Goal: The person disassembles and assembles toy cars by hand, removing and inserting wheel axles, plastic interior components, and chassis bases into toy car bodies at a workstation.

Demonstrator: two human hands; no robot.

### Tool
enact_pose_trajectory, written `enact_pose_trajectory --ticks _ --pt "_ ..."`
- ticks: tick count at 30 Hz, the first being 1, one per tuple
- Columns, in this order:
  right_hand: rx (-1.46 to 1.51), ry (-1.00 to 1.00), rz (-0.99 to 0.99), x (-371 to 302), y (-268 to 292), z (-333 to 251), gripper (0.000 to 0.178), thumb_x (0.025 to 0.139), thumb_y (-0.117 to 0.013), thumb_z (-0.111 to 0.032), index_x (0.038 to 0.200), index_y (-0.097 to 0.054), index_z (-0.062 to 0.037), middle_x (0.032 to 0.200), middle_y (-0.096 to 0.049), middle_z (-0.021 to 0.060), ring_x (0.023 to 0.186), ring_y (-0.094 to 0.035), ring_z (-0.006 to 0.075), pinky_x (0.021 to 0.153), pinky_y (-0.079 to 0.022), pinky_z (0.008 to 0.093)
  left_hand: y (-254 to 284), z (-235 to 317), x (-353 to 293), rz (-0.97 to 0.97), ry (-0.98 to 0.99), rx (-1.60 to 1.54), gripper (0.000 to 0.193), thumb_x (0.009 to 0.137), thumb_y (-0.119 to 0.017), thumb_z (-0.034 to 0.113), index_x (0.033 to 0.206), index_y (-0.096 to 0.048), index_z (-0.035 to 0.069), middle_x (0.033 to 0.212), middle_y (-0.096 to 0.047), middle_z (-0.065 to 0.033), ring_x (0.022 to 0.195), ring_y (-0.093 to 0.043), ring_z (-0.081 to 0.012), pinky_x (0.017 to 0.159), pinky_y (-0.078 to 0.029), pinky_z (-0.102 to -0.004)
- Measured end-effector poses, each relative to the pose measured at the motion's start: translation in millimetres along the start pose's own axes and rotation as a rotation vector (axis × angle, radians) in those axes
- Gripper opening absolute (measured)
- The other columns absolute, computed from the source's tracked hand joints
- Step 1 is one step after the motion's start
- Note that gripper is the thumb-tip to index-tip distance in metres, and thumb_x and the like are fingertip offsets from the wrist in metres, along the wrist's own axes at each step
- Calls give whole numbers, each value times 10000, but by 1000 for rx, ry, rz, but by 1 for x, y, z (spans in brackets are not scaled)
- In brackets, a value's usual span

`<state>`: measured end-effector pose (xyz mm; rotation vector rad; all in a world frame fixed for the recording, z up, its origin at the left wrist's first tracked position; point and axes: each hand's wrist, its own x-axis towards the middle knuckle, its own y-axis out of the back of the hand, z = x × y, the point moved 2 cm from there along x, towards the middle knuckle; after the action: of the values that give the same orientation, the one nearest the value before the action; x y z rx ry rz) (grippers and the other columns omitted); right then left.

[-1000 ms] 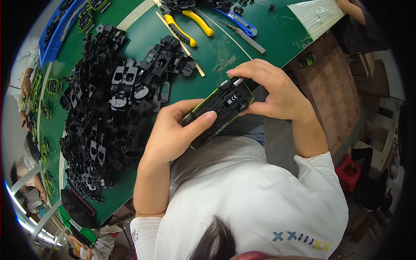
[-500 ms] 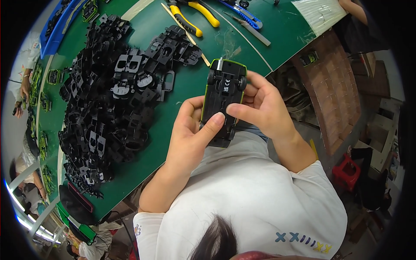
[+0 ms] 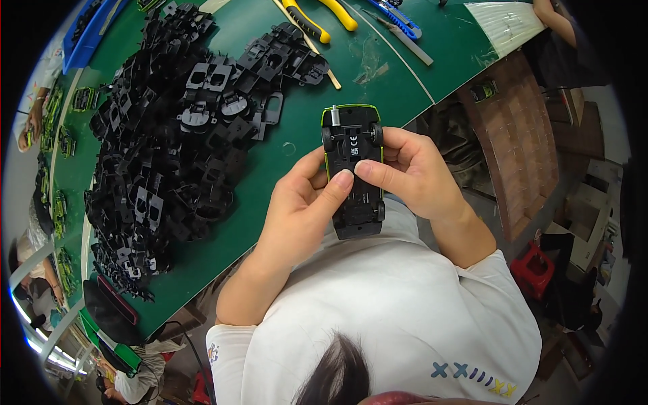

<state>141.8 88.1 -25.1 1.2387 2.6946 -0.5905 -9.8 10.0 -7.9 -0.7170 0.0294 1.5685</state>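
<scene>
Toy car (image 3: 365, 192) sat wheels-up in front of the white shirt (image 3: 405, 297), right of the parts heap (image 3: 179, 148) — left hand (image 3: 300, 206) and right hand (image 3: 418, 175) both clamped on it. Thumbs (image 3: 344, 179) lay close together on the underside, other fingers (image 3: 399, 137) curled round the sides, partly hidden. My read: holding it well called for even thumb load, wheels (image 3: 376, 133) unpinched. Black heap filled the green table's (image 3: 266, 196) left; pliers (image 3: 341, 15), blue cutter (image 3: 398, 20) far side. Room: brown panel (image 3: 516, 145), red stool (image 3: 533, 270) right.
</scene>
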Motion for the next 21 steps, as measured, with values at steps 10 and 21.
enact_pose_trajectory --ticks 10,21 --pt "-68 21 16 1 -4 1 349 869 -685 -134 1148 -585 50 925 -662 44 812 -595 56 699 -498 206 1 -4 -1 64 -72 5 402 954 -555 92 1296 -422 -72 1110 -625 -125 974 -609 -122 845 -502 -252" --pt "-27 43 11 5 -3 -2 389 844 -715 -122 1165 -584 54 954 -684 87 832 -617 86 737 -507 230 4 0 3 20 -40 -102 423 901 -627 62 1253 -438 -77 1080 -628 -130 928 -626 -143 830 -517 -277"
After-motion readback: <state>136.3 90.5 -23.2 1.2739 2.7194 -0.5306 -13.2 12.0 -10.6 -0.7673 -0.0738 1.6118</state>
